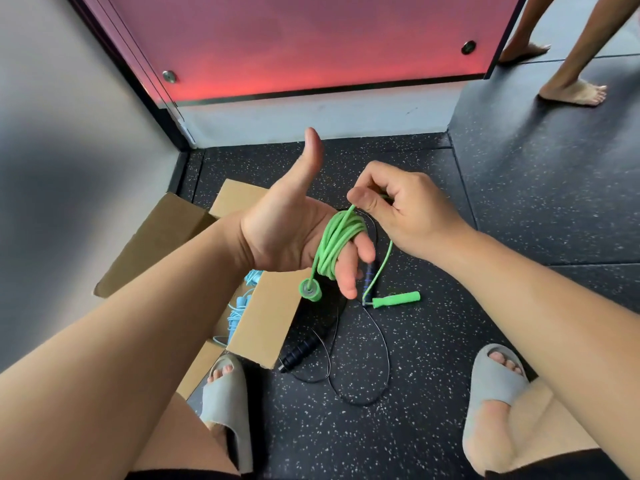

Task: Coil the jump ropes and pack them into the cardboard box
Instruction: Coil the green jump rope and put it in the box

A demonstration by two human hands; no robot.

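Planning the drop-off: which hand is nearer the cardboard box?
Left. The left hand, wrapped in green rope, is above the cardboard box at its right edge; the right hand pinches the rope farther right, over the floor.

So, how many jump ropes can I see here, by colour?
green jump rope: 1, wound round the left hand
black jump rope: 1, on the floor
light blue jump rope: at least 1, partly hidden in the cardboard box
total: at least 3

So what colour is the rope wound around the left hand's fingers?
The rope is bright green, best seen in the head view.
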